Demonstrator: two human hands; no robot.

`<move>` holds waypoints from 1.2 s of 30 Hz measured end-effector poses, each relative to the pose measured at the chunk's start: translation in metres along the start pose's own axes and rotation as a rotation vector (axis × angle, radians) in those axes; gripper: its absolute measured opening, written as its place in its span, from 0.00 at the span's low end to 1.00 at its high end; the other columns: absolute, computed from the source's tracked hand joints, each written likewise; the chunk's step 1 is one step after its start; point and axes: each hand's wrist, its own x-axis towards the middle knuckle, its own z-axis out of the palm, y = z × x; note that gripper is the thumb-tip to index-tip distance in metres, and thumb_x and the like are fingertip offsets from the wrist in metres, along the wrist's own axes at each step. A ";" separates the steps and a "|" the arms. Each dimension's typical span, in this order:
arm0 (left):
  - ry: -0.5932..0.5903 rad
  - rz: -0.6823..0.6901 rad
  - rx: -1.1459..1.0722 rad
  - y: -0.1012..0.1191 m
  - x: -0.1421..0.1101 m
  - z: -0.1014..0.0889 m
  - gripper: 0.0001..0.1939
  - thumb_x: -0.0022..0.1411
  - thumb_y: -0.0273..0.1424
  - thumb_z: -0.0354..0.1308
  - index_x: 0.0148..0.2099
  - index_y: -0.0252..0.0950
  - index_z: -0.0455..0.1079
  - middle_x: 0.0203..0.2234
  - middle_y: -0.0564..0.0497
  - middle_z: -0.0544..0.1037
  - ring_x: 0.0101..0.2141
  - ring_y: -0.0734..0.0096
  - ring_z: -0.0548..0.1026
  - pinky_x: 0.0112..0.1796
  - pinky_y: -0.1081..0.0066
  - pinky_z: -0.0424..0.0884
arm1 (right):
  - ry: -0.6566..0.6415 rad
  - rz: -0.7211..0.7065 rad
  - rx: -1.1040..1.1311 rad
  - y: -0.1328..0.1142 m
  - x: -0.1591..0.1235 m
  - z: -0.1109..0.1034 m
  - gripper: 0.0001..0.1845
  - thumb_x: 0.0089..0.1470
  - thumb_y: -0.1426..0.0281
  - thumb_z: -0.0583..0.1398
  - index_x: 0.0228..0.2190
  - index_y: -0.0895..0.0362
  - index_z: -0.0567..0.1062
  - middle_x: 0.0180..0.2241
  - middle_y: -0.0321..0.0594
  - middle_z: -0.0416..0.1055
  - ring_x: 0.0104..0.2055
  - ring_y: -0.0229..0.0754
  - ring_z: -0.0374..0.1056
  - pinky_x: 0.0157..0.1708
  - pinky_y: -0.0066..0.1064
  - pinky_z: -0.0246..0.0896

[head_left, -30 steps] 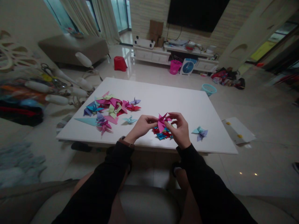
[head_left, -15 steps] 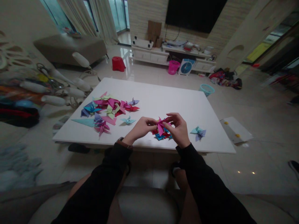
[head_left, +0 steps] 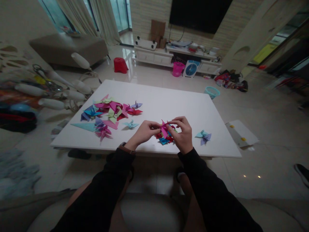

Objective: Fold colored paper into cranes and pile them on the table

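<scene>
Left hand (head_left: 145, 132) and right hand (head_left: 183, 132) both grip the pink crane (head_left: 164, 129), thumbs and fingers bent in from either side. White counter (head_left: 156, 100) runs all around the cluster (head_left: 164, 141), which is mostly red and blue folds. Left of the cluster and beyond it spreads the heap (head_left: 112, 106). Right of the cluster lies a pair (head_left: 204, 138), teal and lilac. Smallest is what I hold, just over the cluster; whether the two touch, I cannot tell. I judge it wants a light pinch close to the creases, small even pulls and level hands, so the paper neither tears nor crumples and the cluster isn't squashed.
</scene>
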 end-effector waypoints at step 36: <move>0.082 0.012 0.128 0.000 0.002 -0.001 0.25 0.50 0.31 0.70 0.52 0.32 0.76 0.40 0.43 0.81 0.29 0.74 0.76 0.32 0.71 0.73 | -0.010 0.032 -0.067 0.019 0.002 -0.012 0.02 0.56 0.71 0.66 0.30 0.53 0.80 0.36 0.40 0.72 0.41 0.45 0.69 0.36 0.38 0.67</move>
